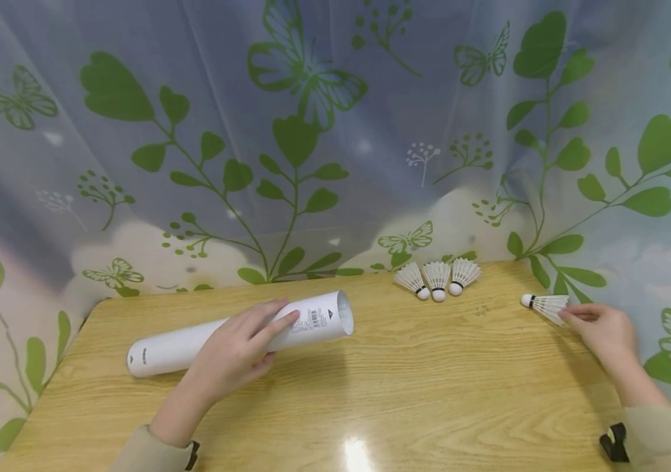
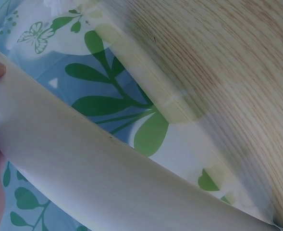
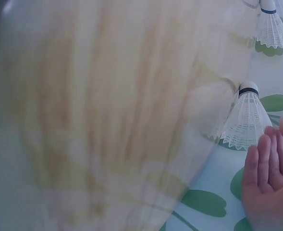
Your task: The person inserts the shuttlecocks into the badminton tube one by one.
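Note:
My left hand (image 1: 237, 347) grips a white shuttlecock tube (image 1: 176, 344) around its middle. The tube is tilted, its open end up toward the right and its other end low at the left. In the left wrist view the tube (image 2: 107, 163) crosses the frame, with only part of the hand at the left edge. At the right of the table, my right hand (image 1: 603, 331) pinches the feather rim of a white shuttlecock (image 1: 548, 305), whose cork points left. The right wrist view shows the fingertips at the skirt of this shuttlecock (image 3: 249, 120).
Three more shuttlecocks, left (image 1: 412, 280), middle (image 1: 438, 280) and right (image 1: 465, 275), lie side by side at the wooden table's (image 1: 429, 380) back edge, corks toward me. A leaf-and-butterfly curtain (image 1: 335, 216) hangs right behind the table and along its sides.

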A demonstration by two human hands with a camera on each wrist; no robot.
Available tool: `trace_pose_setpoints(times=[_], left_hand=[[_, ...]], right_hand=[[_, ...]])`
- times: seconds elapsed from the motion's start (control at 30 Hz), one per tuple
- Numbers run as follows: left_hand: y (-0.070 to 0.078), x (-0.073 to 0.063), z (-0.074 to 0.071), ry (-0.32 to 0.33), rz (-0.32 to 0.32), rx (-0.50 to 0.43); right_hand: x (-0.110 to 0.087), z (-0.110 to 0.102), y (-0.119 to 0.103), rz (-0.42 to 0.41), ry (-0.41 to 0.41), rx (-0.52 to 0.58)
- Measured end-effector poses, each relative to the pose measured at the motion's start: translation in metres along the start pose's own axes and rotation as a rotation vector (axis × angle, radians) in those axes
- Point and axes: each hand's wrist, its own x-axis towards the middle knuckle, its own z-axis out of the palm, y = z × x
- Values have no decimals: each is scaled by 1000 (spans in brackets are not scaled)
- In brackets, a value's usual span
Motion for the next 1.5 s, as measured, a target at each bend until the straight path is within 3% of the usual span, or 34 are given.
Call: trace_pose_setpoints(times=[0.27, 0.53, 1.27, 1.5], left_hand=[[1, 0, 0, -8, -9, 0], [1, 1, 1, 0, 11, 2], [-2, 3, 2, -12, -1, -17], [-4, 5, 3, -8, -6, -22]], right_hand=[[0, 0, 0, 30, 52, -35], [3, -1, 0, 61, -24, -73], [9, 3, -8, 5, -1, -29], [9, -6, -30, -57, -6, -12]])
